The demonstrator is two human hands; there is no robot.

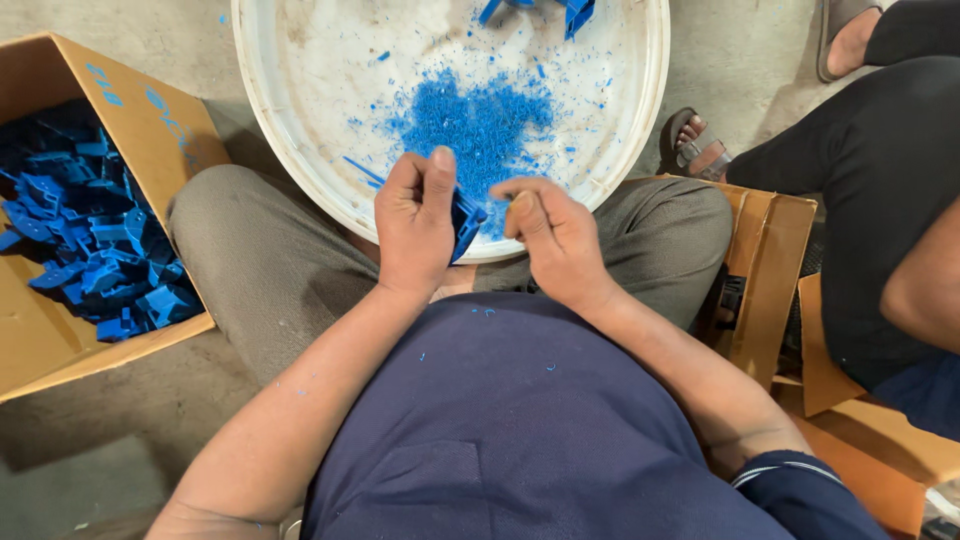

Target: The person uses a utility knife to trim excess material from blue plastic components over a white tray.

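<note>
My left hand (418, 222) grips a small blue plastic part (466, 222) over the near rim of a big white basin (300, 170). My right hand (555, 232) is closed right beside it, fingers curled as if pinching a small tool that I cannot make out. A heap of blue plastic shavings (478, 122) lies in the basin just beyond my hands. More blue parts (572, 12) rest at the basin's far edge.
A cardboard box (150, 120) full of blue plastic parts (95, 240) stands at my left on the concrete floor. Another cardboard box (770, 270) is at my right. Another person in dark clothes (880, 180) sits on the right, with sandalled feet (695, 150) near the basin.
</note>
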